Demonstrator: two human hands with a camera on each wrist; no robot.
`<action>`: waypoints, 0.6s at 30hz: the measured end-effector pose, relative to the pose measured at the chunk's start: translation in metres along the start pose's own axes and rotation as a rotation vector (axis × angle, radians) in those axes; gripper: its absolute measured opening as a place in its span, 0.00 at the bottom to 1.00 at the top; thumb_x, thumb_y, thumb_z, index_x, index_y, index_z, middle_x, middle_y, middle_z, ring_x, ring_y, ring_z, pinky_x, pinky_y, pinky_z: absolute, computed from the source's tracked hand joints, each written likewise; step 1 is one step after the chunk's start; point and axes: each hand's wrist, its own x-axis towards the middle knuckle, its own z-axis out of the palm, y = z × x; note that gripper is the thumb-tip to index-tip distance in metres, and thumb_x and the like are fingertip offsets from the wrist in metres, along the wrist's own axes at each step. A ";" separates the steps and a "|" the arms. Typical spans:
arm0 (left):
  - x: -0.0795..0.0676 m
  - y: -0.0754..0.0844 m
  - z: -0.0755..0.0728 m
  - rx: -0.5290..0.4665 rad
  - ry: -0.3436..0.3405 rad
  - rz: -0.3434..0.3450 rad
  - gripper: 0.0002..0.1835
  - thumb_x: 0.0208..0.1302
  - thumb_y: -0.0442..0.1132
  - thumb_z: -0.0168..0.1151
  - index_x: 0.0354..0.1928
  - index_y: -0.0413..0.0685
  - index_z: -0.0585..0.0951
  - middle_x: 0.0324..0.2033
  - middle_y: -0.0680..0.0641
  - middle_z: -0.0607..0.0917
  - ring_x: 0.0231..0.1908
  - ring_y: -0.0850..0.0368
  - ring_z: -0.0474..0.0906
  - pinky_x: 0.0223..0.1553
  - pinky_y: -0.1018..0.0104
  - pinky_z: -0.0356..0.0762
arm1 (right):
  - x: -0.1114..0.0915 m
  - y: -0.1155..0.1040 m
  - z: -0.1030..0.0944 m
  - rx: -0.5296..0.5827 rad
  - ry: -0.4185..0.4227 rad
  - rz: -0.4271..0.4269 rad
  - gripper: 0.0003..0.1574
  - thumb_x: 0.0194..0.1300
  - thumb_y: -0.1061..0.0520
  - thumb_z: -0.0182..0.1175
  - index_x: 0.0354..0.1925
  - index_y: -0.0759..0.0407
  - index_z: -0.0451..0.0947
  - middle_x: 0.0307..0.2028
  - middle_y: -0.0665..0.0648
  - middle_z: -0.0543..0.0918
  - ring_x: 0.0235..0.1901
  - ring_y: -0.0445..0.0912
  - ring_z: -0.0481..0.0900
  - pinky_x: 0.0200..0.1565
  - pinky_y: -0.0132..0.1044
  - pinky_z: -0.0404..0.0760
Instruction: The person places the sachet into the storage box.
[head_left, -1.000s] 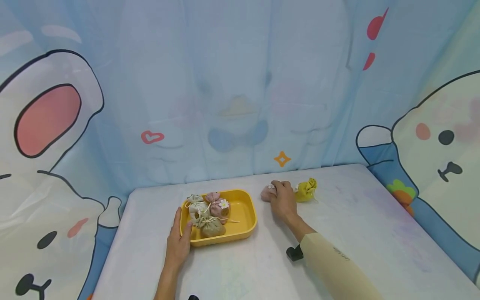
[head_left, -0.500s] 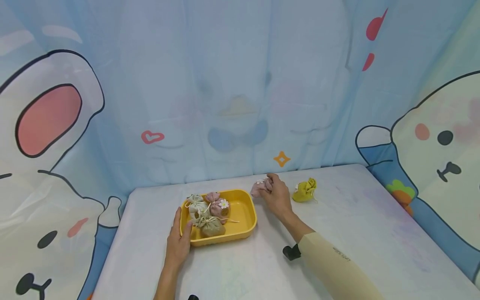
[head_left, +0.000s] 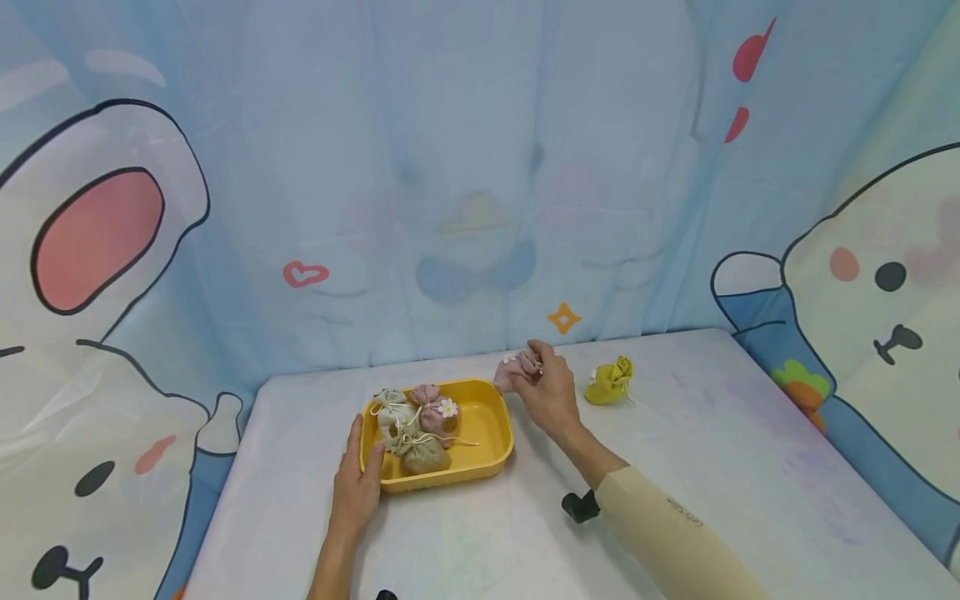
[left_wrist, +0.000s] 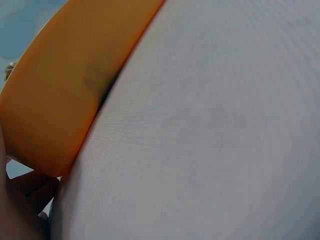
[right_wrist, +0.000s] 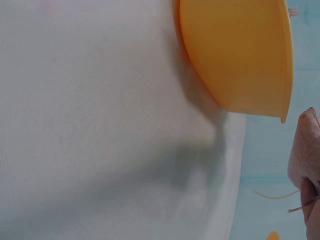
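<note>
My left hand (head_left: pixel 357 483) holds the left end of a yellow tray (head_left: pixel 491 467), thumb near the front rim and fingers along the outer side. Inside the tray's left half sit a pale drawstring pouch (head_left: pixel 393 411), a pink pouch (head_left: pixel 435 414) with a white flower and an olive-green pouch (head_left: pixel 424 455). Just beyond the tray's far right corner, my right hand (head_left: pixel 552 396) pinches another pink drawstring pouch (head_left: pixel 512 372) by its gathered top. In the right wrist view this pouch (right_wrist: pixel 306 150) hangs above the table, a thin cord trailing from it.
A yellow-green drawstring pouch (head_left: pixel 609 382) stands on the white-covered table (head_left: pixel 712 417), right of my right hand. A blue cartoon curtain (head_left: pixel 450 167) rises behind the table's far edge. A black object (head_left: pixel 581 507) shows at my right wrist.
My right hand has moved left and up from beside the yellow-green pouch, bringing the pink pouch off the table toward the tray. My left hand and the tray stay put.
</note>
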 end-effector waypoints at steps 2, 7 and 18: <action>0.000 0.000 0.000 -0.001 -0.006 -0.006 0.37 0.82 0.56 0.46 0.85 0.60 0.48 0.82 0.42 0.56 0.80 0.33 0.52 0.77 0.31 0.50 | -0.001 -0.004 0.001 0.039 0.013 -0.018 0.38 0.67 0.61 0.69 0.72 0.63 0.67 0.57 0.64 0.77 0.51 0.54 0.81 0.52 0.46 0.88; -0.001 0.000 -0.001 -0.007 -0.007 -0.006 0.37 0.83 0.55 0.46 0.85 0.60 0.48 0.83 0.43 0.54 0.80 0.34 0.51 0.78 0.32 0.48 | -0.002 -0.012 0.002 0.057 0.033 -0.103 0.33 0.67 0.60 0.68 0.68 0.62 0.71 0.54 0.63 0.78 0.46 0.51 0.78 0.46 0.41 0.86; 0.000 0.000 0.000 -0.018 -0.013 -0.009 0.36 0.83 0.54 0.46 0.85 0.58 0.48 0.83 0.44 0.53 0.81 0.35 0.48 0.79 0.33 0.45 | -0.009 -0.027 0.005 0.011 -0.001 -0.165 0.33 0.66 0.60 0.70 0.67 0.62 0.75 0.49 0.60 0.81 0.42 0.48 0.73 0.40 0.37 0.80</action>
